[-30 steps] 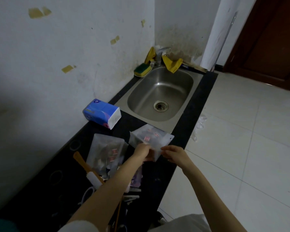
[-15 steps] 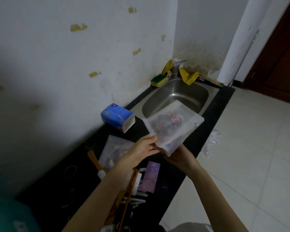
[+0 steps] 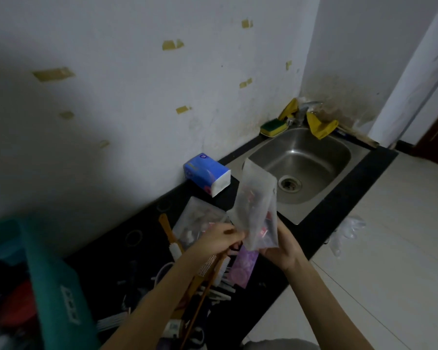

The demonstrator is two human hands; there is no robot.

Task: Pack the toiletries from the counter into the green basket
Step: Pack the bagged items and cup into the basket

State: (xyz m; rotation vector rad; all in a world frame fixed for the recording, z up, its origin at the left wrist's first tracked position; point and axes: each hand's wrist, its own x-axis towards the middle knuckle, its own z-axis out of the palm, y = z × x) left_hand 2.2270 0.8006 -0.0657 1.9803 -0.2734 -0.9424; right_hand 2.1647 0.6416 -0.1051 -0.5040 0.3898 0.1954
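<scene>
Your left hand (image 3: 219, 239) and right hand (image 3: 280, 245) both grip a frosted pouch (image 3: 257, 208), held upright above the black tabletop (image 3: 339, 198); the green basket (image 3: 53, 286) sits far left.

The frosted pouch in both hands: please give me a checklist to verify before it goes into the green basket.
1. Frosted pouch held by both the left hand and the right hand: ok.
2. Pouch lifted clear of the counter: ok.
3. Pouch opening sealed: cannot tell.
4. Green basket in view at lower left: ok.
5. Free room inside basket: cannot tell, too dark.
6. Second pouch left on counter: not ok.
</scene>
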